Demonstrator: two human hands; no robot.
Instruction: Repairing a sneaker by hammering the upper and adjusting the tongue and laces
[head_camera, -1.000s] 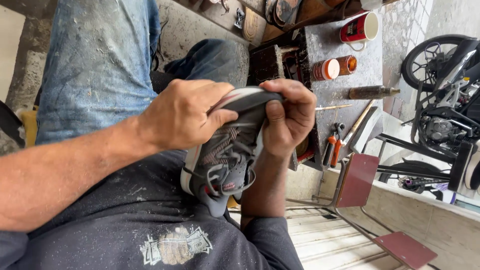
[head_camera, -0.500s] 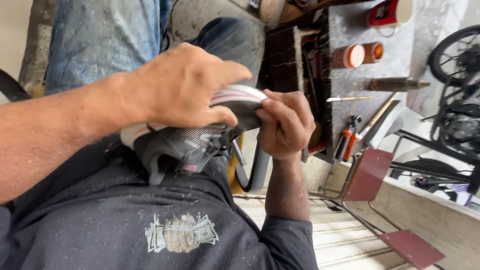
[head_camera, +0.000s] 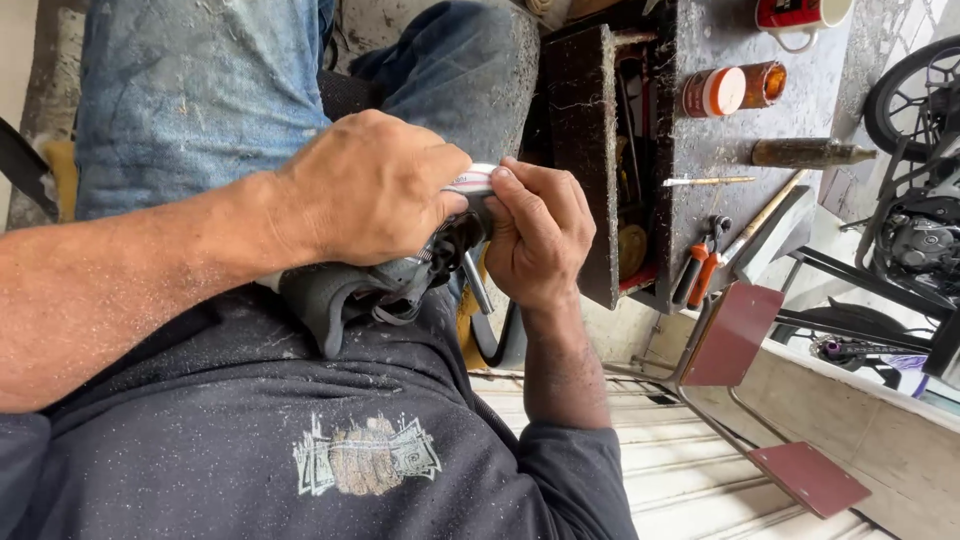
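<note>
A grey sneaker (head_camera: 338, 297) with dark laces lies on my lap against my dark shirt, its pale sole edge (head_camera: 472, 183) turned up between my hands. My left hand (head_camera: 365, 190) comes in from the left and wraps over the top of the shoe, covering most of it. My right hand (head_camera: 540, 232) grips the sole end from the right, with the fingers curled and the thumb pressed to the sole's rim. The toe of the shoe is hidden under my left hand.
A dark workbench (head_camera: 715, 140) stands at the right with an orange jar (head_camera: 728, 90), a red mug (head_camera: 800, 14), a brown bottle (head_camera: 805, 153), a thin stick (head_camera: 708, 181) and orange-handled pliers (head_camera: 700, 265). Red metal plates (head_camera: 738, 335) and a motorcycle (head_camera: 915, 200) lie beyond. My jeans (head_camera: 200, 90) fill the top left.
The shoe has dropped lower onto my lap and turned, and my left hand now covers far more of it. My right hand has slid to the sole end.
</note>
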